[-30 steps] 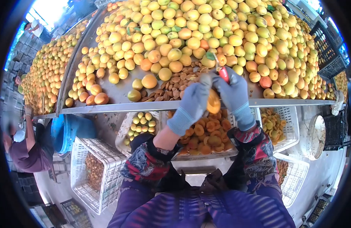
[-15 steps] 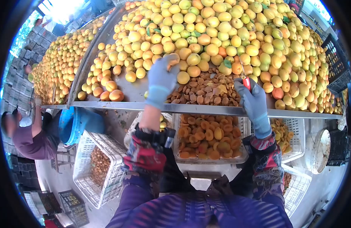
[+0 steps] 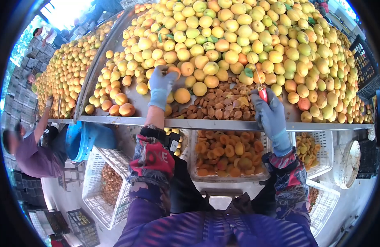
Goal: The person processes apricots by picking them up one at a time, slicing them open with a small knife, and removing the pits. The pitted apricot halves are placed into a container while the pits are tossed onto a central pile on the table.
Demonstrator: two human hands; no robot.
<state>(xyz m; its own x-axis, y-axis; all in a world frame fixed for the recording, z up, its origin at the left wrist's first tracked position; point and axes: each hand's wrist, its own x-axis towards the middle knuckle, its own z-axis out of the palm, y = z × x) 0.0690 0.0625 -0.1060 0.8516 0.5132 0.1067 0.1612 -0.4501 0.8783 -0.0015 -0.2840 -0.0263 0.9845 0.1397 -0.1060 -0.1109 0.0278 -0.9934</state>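
Head view looks down over a metal worktop piled with apricots. Left hand, gloved in grey, is stretched out to the edge of the heap with its fingers curled around an orange apricot, knuckles up. Right hand sits near the front rim, fist closed around a small red-handled knife with the blade pointing up and away. Between both hands lies a pile of brown pits. Just below the rim, a white crate holds halved fruit. Another person leans in at far left.
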